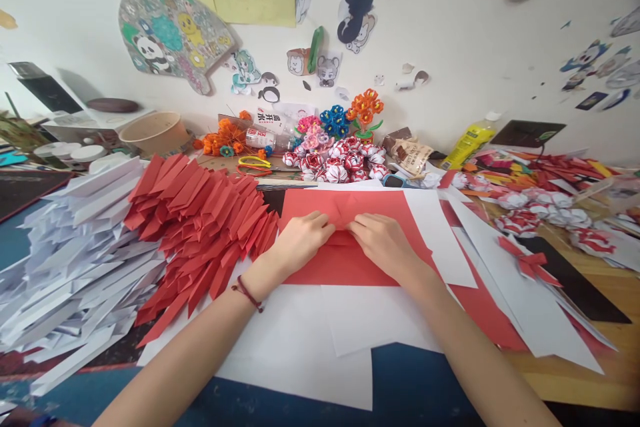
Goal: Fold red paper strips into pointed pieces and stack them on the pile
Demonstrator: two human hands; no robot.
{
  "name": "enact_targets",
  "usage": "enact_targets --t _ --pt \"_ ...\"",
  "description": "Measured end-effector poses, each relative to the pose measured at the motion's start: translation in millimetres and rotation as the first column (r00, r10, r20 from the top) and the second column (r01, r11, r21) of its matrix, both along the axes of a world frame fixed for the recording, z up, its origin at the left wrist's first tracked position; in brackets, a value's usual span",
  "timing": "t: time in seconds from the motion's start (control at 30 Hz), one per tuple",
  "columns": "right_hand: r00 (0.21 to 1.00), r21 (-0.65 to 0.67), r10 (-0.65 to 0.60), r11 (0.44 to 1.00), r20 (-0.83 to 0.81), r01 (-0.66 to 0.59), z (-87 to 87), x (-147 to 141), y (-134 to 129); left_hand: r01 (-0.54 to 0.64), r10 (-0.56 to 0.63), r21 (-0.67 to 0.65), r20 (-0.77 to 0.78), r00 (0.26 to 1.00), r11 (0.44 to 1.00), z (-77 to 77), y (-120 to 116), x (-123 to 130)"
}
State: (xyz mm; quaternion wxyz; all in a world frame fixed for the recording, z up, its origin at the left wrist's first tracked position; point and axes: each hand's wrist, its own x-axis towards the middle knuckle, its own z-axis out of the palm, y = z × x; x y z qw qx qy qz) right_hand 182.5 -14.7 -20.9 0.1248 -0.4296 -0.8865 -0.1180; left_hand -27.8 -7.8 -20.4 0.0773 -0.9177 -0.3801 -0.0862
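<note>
My left hand point(307, 237) and my right hand point(380, 240) face each other over a large red paper sheet point(345, 270). Between them they pinch a folded red paper piece point(341, 210), its color blending with the sheet beneath. Fingers on both hands are closed on its lower edge, and its exact shape is hard to make out. To the left of my left hand lies a big heap of folded red paper strips point(200, 220). White paper sheets point(295, 333) stick out from under the red sheet toward me.
Folded white strips point(85, 247) are heaped at far left. Red-and-white paper flowers point(345, 160), yellow-handled scissors point(254, 164) and a yellow bottle point(470, 140) line the back. Right of the sheets lie a black strip point(585, 287) and more paper flowers point(545, 210).
</note>
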Motion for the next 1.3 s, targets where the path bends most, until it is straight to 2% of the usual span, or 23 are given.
enact_targets --t 0.3,0.63,0.97,1.17,1.3 --pt "0.988 0.164 0.048 0.984 0.144 -0.072 -2.9 -4.5 -6.7 0.081 -0.076 0.053 -0.087 0.993 0.995 1.3 0.1 -1.2" --pt "0.97 0.204 -0.045 0.979 0.239 -0.005 -6.4 -15.4 -16.6 0.079 -0.073 0.055 -0.105 0.992 0.995 0.8 -2.0 2.3" --pt "0.98 0.201 -0.072 0.979 0.186 0.034 -8.1 -15.2 -21.0 0.18 -0.163 0.092 -0.166 0.973 0.979 -4.9 -0.4 2.4" --pt "0.985 0.199 -0.058 0.98 0.165 0.024 -7.7 -14.8 -20.3 0.174 -0.137 0.178 -0.205 0.969 0.969 -6.7 -3.1 2.2" --pt "0.985 0.194 -0.051 0.981 0.166 0.018 -8.2 -13.1 -19.8 0.184 -0.144 0.187 -0.208 0.967 0.965 -8.5 -3.1 1.7"
